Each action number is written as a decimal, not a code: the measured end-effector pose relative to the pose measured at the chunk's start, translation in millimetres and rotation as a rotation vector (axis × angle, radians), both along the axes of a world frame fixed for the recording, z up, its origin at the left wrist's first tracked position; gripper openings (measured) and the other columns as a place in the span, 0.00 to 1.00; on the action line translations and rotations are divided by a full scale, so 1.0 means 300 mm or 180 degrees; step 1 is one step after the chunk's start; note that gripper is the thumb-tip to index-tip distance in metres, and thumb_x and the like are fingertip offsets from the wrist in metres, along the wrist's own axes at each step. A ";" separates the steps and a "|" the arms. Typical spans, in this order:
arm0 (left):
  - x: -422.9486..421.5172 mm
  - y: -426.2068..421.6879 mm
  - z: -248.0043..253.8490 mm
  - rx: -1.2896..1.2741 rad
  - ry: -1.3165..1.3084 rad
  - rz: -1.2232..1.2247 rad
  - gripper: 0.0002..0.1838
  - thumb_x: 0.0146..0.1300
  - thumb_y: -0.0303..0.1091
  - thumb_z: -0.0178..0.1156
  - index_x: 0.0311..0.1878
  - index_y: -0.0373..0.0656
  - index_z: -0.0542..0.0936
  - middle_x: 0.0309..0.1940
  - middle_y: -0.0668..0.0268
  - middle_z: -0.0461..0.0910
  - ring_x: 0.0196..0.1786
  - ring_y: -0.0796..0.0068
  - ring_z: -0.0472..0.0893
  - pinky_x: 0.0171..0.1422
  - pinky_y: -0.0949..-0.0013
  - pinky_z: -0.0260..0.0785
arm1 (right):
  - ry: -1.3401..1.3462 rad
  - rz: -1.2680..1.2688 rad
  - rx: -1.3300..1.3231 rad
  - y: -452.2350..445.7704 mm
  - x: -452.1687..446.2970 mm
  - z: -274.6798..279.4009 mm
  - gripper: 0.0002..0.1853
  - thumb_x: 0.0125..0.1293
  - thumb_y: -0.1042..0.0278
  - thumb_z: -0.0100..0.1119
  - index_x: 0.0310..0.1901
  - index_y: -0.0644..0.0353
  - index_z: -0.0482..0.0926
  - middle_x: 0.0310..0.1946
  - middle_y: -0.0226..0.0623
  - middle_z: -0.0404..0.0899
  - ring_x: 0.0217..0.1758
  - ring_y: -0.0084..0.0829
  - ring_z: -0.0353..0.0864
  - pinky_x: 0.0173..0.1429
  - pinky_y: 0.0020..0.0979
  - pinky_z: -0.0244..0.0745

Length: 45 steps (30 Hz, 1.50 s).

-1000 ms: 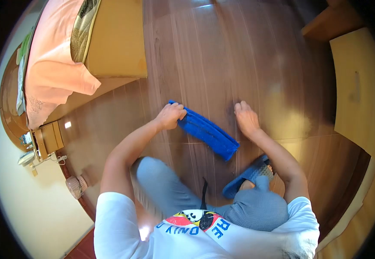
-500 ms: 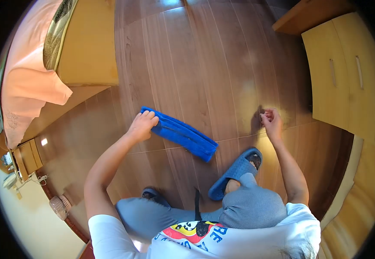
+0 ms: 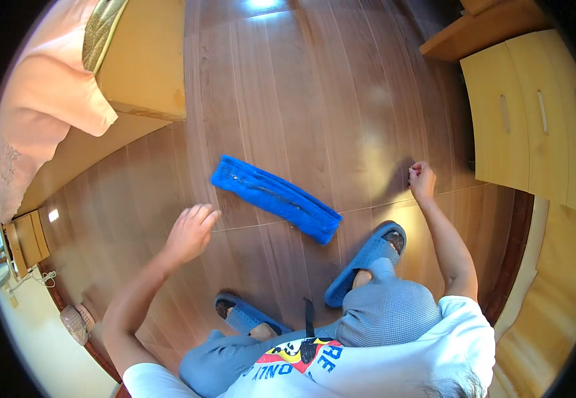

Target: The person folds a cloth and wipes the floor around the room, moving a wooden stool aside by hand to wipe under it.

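A long blue mop pad [image 3: 276, 202] lies slantwise on the wooden floor, its plush surface flecked with small bits of debris. Just below its left end is my left hand [image 3: 194, 232], apart from the pad, fingers loosely bent and nothing visible in them. Off to the right, low over the floor, my right hand [image 3: 423, 182] is closed in a pinch. Whatever sits between its fingertips is too small to name.
My feet wear blue slippers [image 3: 367, 262] below the pad. A bed frame [image 3: 143, 63] with a peach cover [image 3: 49, 99] stands at upper left. A yellow drawer cabinet [image 3: 497, 123] is at right. Near the left wall is a pink-and-white basket [image 3: 77, 322].
My left hand has let go of the mop pad's left end and drawn back down and left. The pad now lies alone. My right hand stays pinched, nearly in place.
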State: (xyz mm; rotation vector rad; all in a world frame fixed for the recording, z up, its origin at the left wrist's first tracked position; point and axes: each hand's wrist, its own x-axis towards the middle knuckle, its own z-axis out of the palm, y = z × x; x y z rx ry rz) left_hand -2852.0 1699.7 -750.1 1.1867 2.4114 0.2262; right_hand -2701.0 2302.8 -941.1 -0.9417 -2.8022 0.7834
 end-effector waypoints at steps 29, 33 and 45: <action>0.356 -0.166 -0.121 0.1351 0.0053 0.1375 0.22 0.58 0.25 0.62 0.57 0.42 0.76 0.53 0.57 0.76 0.56 0.53 0.77 0.59 0.57 0.72 | -0.1456 0.1065 -0.0483 -0.003 -0.258 0.171 0.09 0.60 0.72 0.62 0.27 0.65 0.74 0.21 0.39 0.79 0.19 0.31 0.82 0.20 0.35 0.78; 0.306 -0.023 -0.129 0.2091 -0.1169 0.2300 0.17 0.67 0.31 0.59 0.58 0.41 0.76 0.52 0.58 0.79 0.55 0.59 0.80 0.61 0.56 0.73 | -0.0975 0.2946 -0.0440 -0.488 -0.457 0.449 0.08 0.54 0.71 0.64 0.29 0.65 0.75 0.23 0.44 0.77 0.27 0.36 0.77 0.35 0.38 0.73; 0.228 0.175 -0.174 0.4238 -0.5996 0.3452 0.27 0.79 0.49 0.40 0.61 0.32 0.73 0.54 0.44 0.80 0.61 0.47 0.80 0.69 0.48 0.71 | -0.0198 0.4682 -0.1510 -1.192 -0.498 0.619 0.09 0.57 0.70 0.66 0.40 0.57 0.89 0.32 0.45 0.81 0.37 0.43 0.83 0.43 0.42 0.79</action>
